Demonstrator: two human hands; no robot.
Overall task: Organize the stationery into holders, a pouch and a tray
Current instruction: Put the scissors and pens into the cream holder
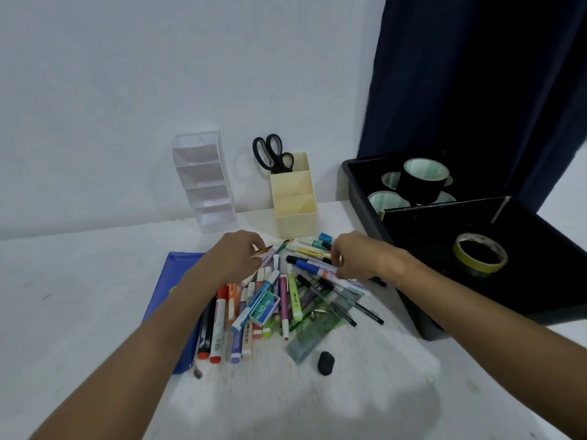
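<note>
1. Two hands over the pen pile [273, 300], mid-table, near the cream holder [295, 201].
2. Left hand [236, 258] pinches a pen at the pile's far-left edge.
3. Right hand [357, 257] fingers curl onto a marker [313, 267].
4. Pouch [178, 281] left, tray [413, 290] right.

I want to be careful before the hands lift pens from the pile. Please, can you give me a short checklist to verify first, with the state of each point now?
1. Left hand has a firm hold on a pen: cannot tell; its fingers curl over pens at the far end of the pile of coloured pens and markers.
2. Right hand holds a pen: cannot tell; its fingertips are on a white pen.
3. Cream plastic holder has free compartments: ok; only the back one holds black-handled scissors.
4. White tiered holder is upright and within view: ok.
5. Blue pouch is open: cannot tell; the left arm covers it.
</note>
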